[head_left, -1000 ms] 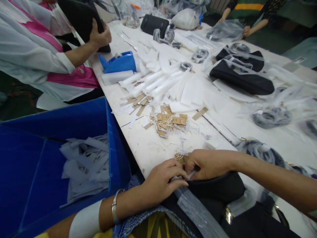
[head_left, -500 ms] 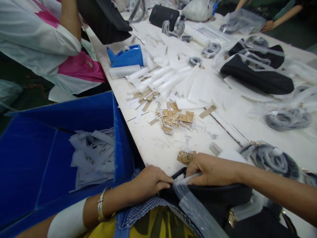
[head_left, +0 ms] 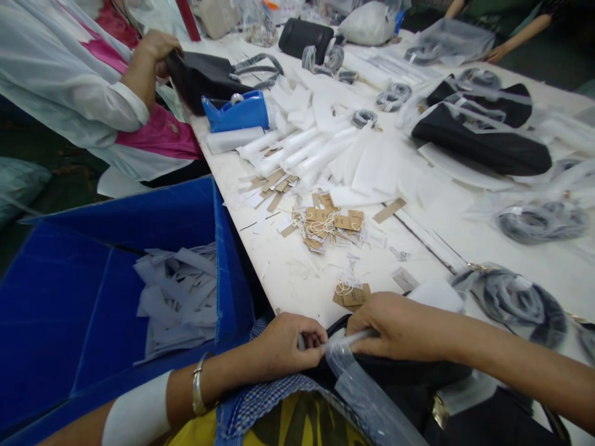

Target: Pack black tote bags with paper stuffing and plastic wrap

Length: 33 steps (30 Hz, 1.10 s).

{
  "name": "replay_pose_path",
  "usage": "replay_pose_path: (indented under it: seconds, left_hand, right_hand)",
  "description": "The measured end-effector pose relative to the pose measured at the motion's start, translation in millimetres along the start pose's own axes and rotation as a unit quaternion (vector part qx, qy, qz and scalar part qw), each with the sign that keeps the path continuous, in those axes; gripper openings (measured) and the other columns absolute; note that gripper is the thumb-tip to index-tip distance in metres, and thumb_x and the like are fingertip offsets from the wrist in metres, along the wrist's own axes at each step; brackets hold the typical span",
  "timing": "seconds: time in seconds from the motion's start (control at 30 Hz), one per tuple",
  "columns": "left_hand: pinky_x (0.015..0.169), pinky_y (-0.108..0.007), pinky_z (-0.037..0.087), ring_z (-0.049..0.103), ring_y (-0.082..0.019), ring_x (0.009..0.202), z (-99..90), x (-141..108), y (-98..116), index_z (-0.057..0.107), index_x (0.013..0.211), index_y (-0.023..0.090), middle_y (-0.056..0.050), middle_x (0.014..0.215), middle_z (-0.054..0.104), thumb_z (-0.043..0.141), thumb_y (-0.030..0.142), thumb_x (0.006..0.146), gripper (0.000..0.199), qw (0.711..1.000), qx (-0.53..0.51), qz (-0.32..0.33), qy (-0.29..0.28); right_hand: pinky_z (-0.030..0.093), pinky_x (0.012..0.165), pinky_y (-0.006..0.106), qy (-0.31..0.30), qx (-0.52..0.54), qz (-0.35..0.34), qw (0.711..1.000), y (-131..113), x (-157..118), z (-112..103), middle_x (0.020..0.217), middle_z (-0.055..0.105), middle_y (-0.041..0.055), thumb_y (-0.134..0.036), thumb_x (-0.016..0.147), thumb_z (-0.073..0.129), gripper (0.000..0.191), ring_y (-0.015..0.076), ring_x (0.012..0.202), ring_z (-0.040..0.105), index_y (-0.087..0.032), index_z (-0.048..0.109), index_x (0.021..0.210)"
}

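A black handbag (head_left: 400, 371) lies against my lap at the table's edge, its opening toward the table. A strap wrapped in clear plastic (head_left: 360, 387) runs down across its front. My right hand (head_left: 388, 325) is closed at the bag's opening on a rolled white packing sheet (head_left: 356, 337); its fingertips are partly hidden. My left hand (head_left: 290, 344) is at the bag's left end, fingers curled in; what they hold is unclear. Brown tags with white strings (head_left: 351, 294) lie just beyond my right hand.
A blue bin (head_left: 232, 272) with white paper strips (head_left: 179, 297) stands at left. On the table (head_left: 283, 275) are a tag pile (head_left: 328, 223), white foam sheets (head_left: 320, 136), a blue tape dispenser (head_left: 237, 111) and black bags (head_left: 478, 139). A co-worker (head_left: 153, 56) handles a black bag at upper left.
My left hand's fingers have curled inward at the bag's rim; my right hand stays nearly in place. The co-worker's black bag has come down onto the table behind the tape dispenser.
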<state>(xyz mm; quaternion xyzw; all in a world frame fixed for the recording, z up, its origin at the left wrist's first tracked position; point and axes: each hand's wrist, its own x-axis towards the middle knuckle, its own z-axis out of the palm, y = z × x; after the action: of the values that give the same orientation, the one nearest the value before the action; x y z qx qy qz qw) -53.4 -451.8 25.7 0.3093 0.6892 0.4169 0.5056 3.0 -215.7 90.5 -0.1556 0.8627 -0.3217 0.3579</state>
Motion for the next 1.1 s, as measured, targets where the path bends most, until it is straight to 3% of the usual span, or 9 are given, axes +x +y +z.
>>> replay_pose_path:
  seconds: [0.13, 0.27, 0.37, 0.5, 0.7, 0.87, 1.0, 1.1]
  left_hand:
    - [0.053, -0.014, 0.036, 0.048, -0.007, 0.056, -9.4, -3.7, 2.3, 0.069, 0.08, 0.014, 0.004, 0.063, 0.056, 0.065, 0.019, 0.07, 0.012, 0.999, 0.034, 0.008, -0.033]
    - [0.055, -0.016, 0.037, 0.052, -0.008, 0.059, -23.2, -5.4, 8.7, 0.068, 0.078, 0.017, 0.005, 0.066, 0.06, 0.069, 0.018, 0.067, 0.011, 0.985, 0.142, 0.029, -0.091]
    - [0.066, -0.018, 0.043, 0.061, -0.012, 0.073, -27.8, -2.7, 9.8, 0.072, 0.085, 0.019, 0.001, 0.081, 0.069, 0.071, 0.021, 0.072, 0.014, 0.977, 0.18, 0.078, -0.085]
    - [0.084, -0.022, 0.046, 0.066, -0.016, 0.092, -22.6, -0.1, 2.7, 0.074, 0.101, 0.02, -0.005, 0.1, 0.073, 0.069, 0.031, 0.084, 0.021, 0.982, 0.117, 0.13, -0.073]
    - [0.077, -0.019, 0.047, 0.069, -0.016, 0.086, -6.4, -4.7, -1.6, 0.076, 0.098, 0.02, -0.002, 0.092, 0.075, 0.069, 0.031, 0.084, 0.019, 0.993, 0.076, 0.081, -0.043]
    - [0.075, -0.019, 0.047, 0.068, -0.016, 0.084, -9.0, -5.4, 2.4, 0.074, 0.101, 0.021, -0.001, 0.09, 0.074, 0.069, 0.029, 0.083, 0.02, 0.987, 0.137, 0.077, -0.037]
    - [0.075, -0.019, 0.045, 0.063, -0.014, 0.083, -26.5, -4.5, 14.7, 0.071, 0.095, 0.022, -0.002, 0.086, 0.067, 0.06, 0.025, 0.091, 0.012, 0.956, 0.218, 0.158, -0.116]
    - [0.071, -0.018, 0.043, 0.06, -0.013, 0.078, -42.0, -3.1, 28.1, 0.067, 0.086, 0.021, -0.001, 0.081, 0.061, 0.058, 0.021, 0.091, 0.01, 0.926, 0.272, 0.179, -0.193]
  right_hand:
    - [0.036, 0.062, 0.028, 0.033, -0.091, 0.05, 0.994, 6.1, -17.5, -12.2, 0.076, 0.072, 0.0038, -0.046, 0.084, 0.063, 0.023, 0.0217, 0.072, 0.064, -0.025, 0.073, 0.086]
    - [0.036, 0.062, 0.027, 0.02, -0.096, 0.067, 0.993, 8.7, -29.1, -23.9, 0.076, 0.072, 0.0027, -0.046, 0.082, 0.067, 0.022, 0.0221, 0.073, 0.065, -0.027, 0.074, 0.088]
    - [0.031, 0.056, 0.025, -0.013, -0.088, 0.058, 0.994, 1.4, -26.0, -24.2, 0.066, 0.069, 0.0003, -0.041, 0.08, 0.07, 0.016, 0.0186, 0.063, 0.062, -0.026, 0.074, 0.08]
    - [0.025, 0.051, 0.024, -0.026, -0.105, 0.038, 0.993, -6.2, -14.1, -18.0, 0.059, 0.065, 0.0011, -0.038, 0.081, 0.07, 0.018, 0.0158, 0.055, 0.056, -0.022, 0.073, 0.074]
    - [0.022, 0.047, 0.023, -0.05, -0.046, -0.028, 0.997, -12.3, 1.6, -8.5, 0.055, 0.06, -0.0016, -0.034, 0.081, 0.069, 0.019, 0.0101, 0.047, 0.044, -0.018, 0.07, 0.069]
    - [0.025, 0.05, 0.023, -0.033, -0.044, -0.051, 0.997, -11.9, 2.7, -1.9, 0.06, 0.064, -0.0001, -0.035, 0.084, 0.065, 0.019, 0.0126, 0.054, 0.053, -0.02, 0.07, 0.073]
    - [0.03, 0.054, 0.024, 0.002, -0.068, -0.018, 0.998, -6.7, -6.8, -0.8, 0.063, 0.067, 0.0013, -0.038, 0.083, 0.066, 0.018, 0.0163, 0.06, 0.059, -0.022, 0.071, 0.077]
    - [0.033, 0.056, 0.025, 0.027, -0.081, 0.014, 0.996, -2.6, -15.1, -3.1, 0.069, 0.069, 0.0019, -0.043, 0.078, 0.072, 0.02, 0.0197, 0.067, 0.063, -0.023, 0.071, 0.079]
